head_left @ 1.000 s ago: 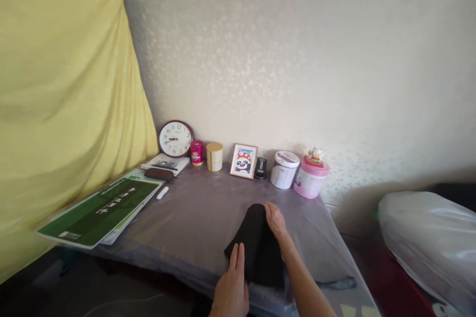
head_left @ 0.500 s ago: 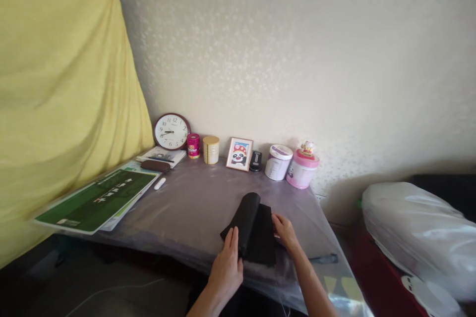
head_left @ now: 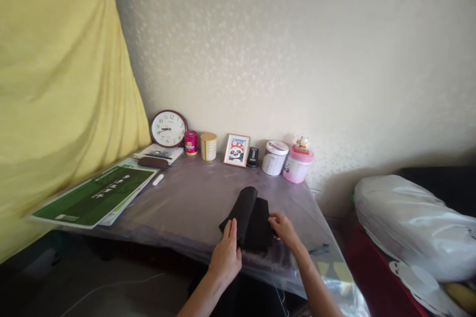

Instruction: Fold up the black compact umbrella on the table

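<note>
Black sheet: here's your one folded black sheet (head_left: pixel 260 223), near the table's front edge, centre of the dial, wall at 12.
Left hand: your left hand (head_left: pixel 226 255) comes in at 7 o'clock, two fingers straight and almost together along the fold; you can't tell what the thumb is doing.
Right hand: over at 3, your right hand (head_left: pixel 283 228) has its fingertips gathered, pinching the sheet's right edge.
Tins and tubs: two tins, pink (head_left: pixel 191 143) and yellow-lidded (head_left: pixel 208 147), toward 11; two tubs, purple-lidded (head_left: pixel 274 159) and pink-lidded (head_left: pixel 298 166), at 1, one figurine (head_left: pixel 302 143) on the latter.
Singles: one clock (head_left: pixel 168 129) between 10 and 11, one picture frame (head_left: pixel 237 150) near 12, one black stand (head_left: pixel 253 157) touching or just beside it, one brown case (head_left: pixel 152 162) at 10.
Surface: you're working on a greyish tabletop (head_left: pixel 186 208) under shiny clear film; green board (head_left: pixel 96 195) at 9 to 10.
Room: pale patterned wall (head_left: pixel 260 49) ahead, yellow curtain (head_left: pixel 55 84) at 10, white plastic bag (head_left: pixel 412 223) at 3.
Hard to make out: the dark strip (head_left: pixel 320 249) toward 4 is blurred; a yellow item (head_left: pixel 461 294) gets cut off bottom right; the bag's contents are hidden.
</note>
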The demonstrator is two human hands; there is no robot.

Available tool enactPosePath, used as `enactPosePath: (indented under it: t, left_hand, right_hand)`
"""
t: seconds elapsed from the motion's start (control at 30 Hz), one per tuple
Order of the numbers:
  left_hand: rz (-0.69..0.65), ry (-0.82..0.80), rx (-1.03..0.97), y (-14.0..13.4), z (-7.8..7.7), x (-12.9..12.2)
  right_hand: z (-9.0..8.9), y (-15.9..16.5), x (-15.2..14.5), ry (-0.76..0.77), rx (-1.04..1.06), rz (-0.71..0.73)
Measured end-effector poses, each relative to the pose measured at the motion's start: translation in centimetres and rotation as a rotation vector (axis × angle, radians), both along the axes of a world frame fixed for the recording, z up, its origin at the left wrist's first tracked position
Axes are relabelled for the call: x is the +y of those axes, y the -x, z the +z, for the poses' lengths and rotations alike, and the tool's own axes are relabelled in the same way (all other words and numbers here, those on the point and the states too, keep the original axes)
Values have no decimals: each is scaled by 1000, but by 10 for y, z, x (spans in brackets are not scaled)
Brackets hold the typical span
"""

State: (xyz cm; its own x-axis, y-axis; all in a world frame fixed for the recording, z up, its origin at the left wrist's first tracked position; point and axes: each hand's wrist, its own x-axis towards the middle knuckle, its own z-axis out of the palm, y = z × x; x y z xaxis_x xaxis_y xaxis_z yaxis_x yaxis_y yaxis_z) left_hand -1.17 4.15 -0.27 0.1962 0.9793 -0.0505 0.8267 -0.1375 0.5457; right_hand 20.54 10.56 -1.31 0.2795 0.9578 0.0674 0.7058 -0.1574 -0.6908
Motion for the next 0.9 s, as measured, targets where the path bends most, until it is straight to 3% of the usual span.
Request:
enactPosePath:
  t: [0.17, 0.3, 0.47, 0.57, 0.7, 0.8, 0.9]
  left_hand:
    - [-17, 10, 90, -9, 5, -4]
    - [-29, 27, 156, -24, 11, -5]
    - [-29, 36, 158, -26, 11, -6]
    - [-42, -11, 50, -10, 1, -11]
    - [69, -83, -393, 13, -20, -21]
    - [47, 351, -802, 17, -29, -22]
    - [-44, 638, -976, 12, -29, -18]
  right_hand:
    - [5, 9, 6, -164, -187, 23]
    - [1, 51, 22, -176, -174, 87]
    - [-9, 99, 30, -123, -159, -18]
    - [-14, 106, 31, -101, -139, -46]
    - [-23, 103, 35, -138, -110, -57]
    - [-28, 102, 37, -180, -98, -70]
    - [-27, 102, 38, -186, -96, -67]
